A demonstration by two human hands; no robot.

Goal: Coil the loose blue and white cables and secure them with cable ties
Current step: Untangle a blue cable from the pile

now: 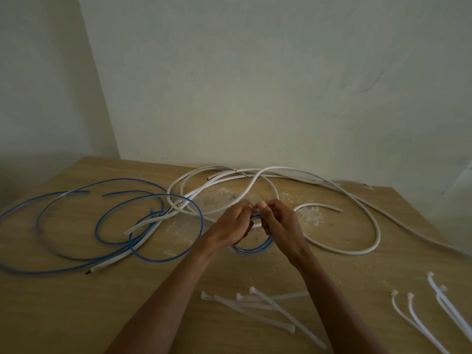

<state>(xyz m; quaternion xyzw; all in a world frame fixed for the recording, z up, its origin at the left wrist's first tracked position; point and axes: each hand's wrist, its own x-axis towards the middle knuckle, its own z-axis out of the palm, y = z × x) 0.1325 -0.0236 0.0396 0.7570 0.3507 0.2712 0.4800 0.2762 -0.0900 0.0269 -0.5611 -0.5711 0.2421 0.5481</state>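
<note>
A small coil of blue cable (252, 247) hangs between my hands above the middle of the wooden table (76, 315). My left hand (233, 226) grips the coil's upper left side, and my right hand (279, 221) pinches its top, fingertips almost touching the left hand's. Loose blue cables (115, 198) lie in wide loops on the table's left. Loose white cables (357, 218) sprawl across the back and right. White cable ties (265, 305) lie near the front between my forearms, with more cable ties (421, 310) at the front right.
The table stands against a pale wall (255, 85), with a corner at the back left. Whitish stains (222, 198) mark the tabletop under the cables. A white cable with a dark bare end (102, 268) lies at the front left.
</note>
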